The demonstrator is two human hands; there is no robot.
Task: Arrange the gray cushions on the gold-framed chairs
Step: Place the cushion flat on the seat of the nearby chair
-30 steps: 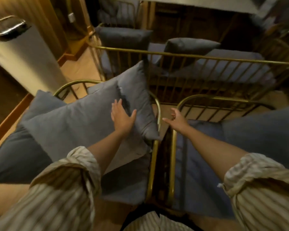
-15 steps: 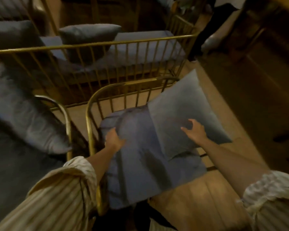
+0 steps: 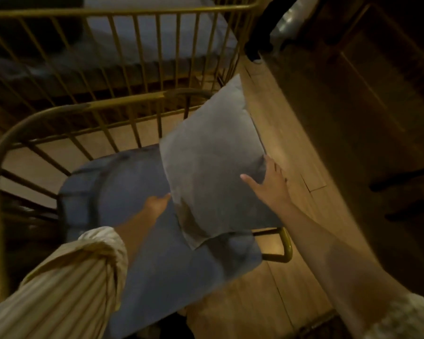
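Observation:
A gray throw cushion (image 3: 213, 162) leans tilted over the right side of a gold-framed chair (image 3: 59, 113), resting on the chair's blue-gray seat pad (image 3: 123, 192). My right hand (image 3: 269, 184) grips the cushion's right edge, thumb on its face and fingers behind it. At the cushion's lower left edge my left hand (image 3: 157, 204) has its fingertips tucked underneath. The cushion's lower corner hangs past the seat's right side, near the frame's end (image 3: 285, 248).
A longer gold-framed bench (image 3: 123, 13) with gray seat padding stands behind the chair's barred back. Wooden floor (image 3: 274, 133) runs along the right of the chair. Dark wooden furniture (image 3: 365, 81) rises at the far right.
My view turned right, from the left chair with its cushions to this chair. Both hands left the left chair's cushion and closed on this gray cushion's edges.

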